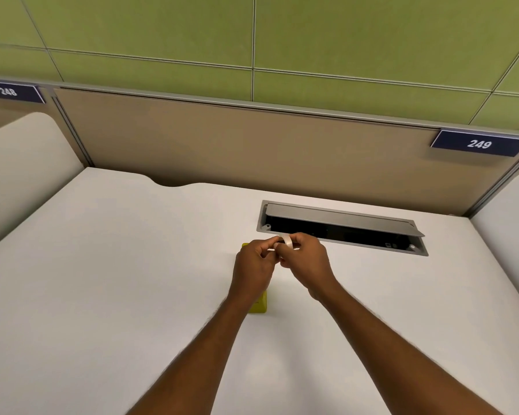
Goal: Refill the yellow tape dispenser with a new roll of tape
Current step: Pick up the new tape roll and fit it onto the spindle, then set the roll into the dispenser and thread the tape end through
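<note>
Holding the tape roll (288,242) up off the surface (132,265), our right hand (307,259) has its grip closed around the rim while our left hand (253,268) pinches at its edge. If the loose end tears or re-sticks, we lose it. Beneath the left grip, the yellow tape dispenser (259,305) is mostly hidden; we cannot see its spindle.

I see both hands together above the middle of the desk (117,265), left hand (253,271) just left of right hand (307,260), the tape roll (287,242) between their fingers. The dispenser (259,305) lies on the desk under the left hand. Behind the hands, a cable hatch (340,226) sits in the desk; behind that stands the partition (237,145).
</note>
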A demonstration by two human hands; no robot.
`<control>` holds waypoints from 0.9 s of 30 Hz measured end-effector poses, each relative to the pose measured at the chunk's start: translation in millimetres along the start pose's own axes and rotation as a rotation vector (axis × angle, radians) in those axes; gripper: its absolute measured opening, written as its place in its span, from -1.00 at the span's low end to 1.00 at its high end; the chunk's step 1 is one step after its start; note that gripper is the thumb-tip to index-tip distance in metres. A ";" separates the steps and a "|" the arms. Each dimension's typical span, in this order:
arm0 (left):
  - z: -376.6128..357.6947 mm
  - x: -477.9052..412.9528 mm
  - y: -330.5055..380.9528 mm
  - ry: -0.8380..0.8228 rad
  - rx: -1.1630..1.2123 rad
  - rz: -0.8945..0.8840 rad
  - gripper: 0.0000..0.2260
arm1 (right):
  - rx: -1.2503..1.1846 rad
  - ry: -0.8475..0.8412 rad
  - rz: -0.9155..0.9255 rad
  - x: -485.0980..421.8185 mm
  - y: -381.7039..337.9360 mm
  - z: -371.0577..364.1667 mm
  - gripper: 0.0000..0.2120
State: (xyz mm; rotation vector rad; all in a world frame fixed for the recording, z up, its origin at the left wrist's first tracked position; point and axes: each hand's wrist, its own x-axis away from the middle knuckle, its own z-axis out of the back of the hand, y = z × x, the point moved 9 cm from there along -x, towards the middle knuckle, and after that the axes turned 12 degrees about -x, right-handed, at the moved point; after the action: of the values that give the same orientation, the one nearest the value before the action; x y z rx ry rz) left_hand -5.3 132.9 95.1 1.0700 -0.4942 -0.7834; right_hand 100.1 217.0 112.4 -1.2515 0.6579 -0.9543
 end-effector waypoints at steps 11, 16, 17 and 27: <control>54.2 11.6 -57.1 0.193 -0.148 0.037 -0.67 | 0.189 0.106 -0.027 1.6 3.9 -40.7 -0.82; 34.9 24.3 -97.1 -0.029 -0.247 0.025 -0.37 | 0.194 0.151 -0.117 -0.6 23.6 -55.5 -0.83; 28.7 26.1 -99.0 -0.073 -0.270 -0.005 -0.30 | 0.203 0.158 -0.123 -1.8 26.6 -58.3 -0.83; 1.9 19.4 -115.8 -0.218 -0.286 -0.102 0.07 | 0.368 0.274 -0.123 -13.9 43.9 -69.1 -0.82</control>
State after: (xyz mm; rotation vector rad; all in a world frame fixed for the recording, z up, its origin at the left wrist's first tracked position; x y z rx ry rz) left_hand -31.8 86.9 -9.6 0.7522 -0.4962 -1.0349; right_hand 45.2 197.3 53.3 -0.8495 0.5872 -1.2990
